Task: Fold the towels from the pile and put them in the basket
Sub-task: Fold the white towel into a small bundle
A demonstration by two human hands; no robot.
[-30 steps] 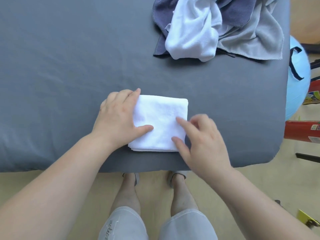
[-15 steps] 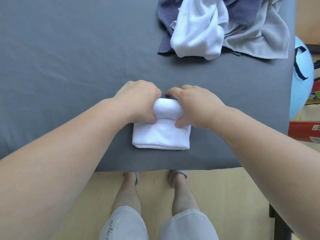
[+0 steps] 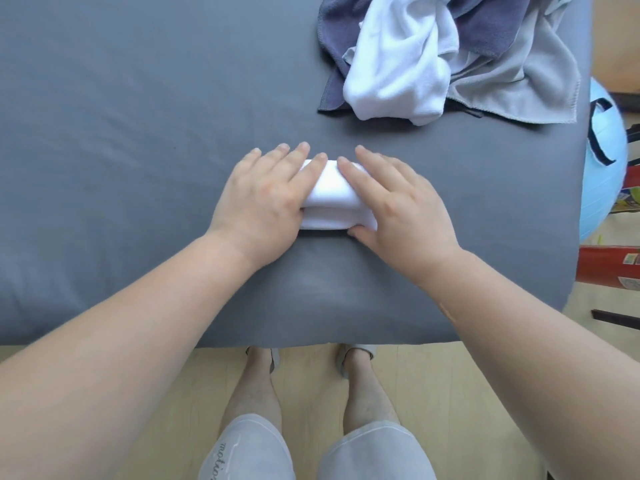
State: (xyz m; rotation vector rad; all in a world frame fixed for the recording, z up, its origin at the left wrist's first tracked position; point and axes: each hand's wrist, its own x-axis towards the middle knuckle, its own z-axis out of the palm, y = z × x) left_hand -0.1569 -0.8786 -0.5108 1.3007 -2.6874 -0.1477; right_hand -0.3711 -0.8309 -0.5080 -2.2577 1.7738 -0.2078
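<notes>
A small white towel (image 3: 330, 199), folded into a thick narrow bundle, lies on the grey table (image 3: 138, 133) near its front edge. My left hand (image 3: 263, 202) lies flat over the towel's left end, fingers straight. My right hand (image 3: 398, 206) lies flat over its right end, its thumb against the towel's near edge. Only the towel's middle strip shows between my hands. At the back right sits the pile of unfolded towels (image 3: 450, 53): white, dark blue-grey and light grey ones. No basket is in view.
The table's right edge borders a light blue ball (image 3: 604, 168) and a red box (image 3: 609, 265). Below the front edge are the wooden floor and my legs (image 3: 311, 410).
The towel's far half has been folded forward onto the near half, so it is now narrower. My hands went from gripping the raised fold to lying flat on the bundle.
</notes>
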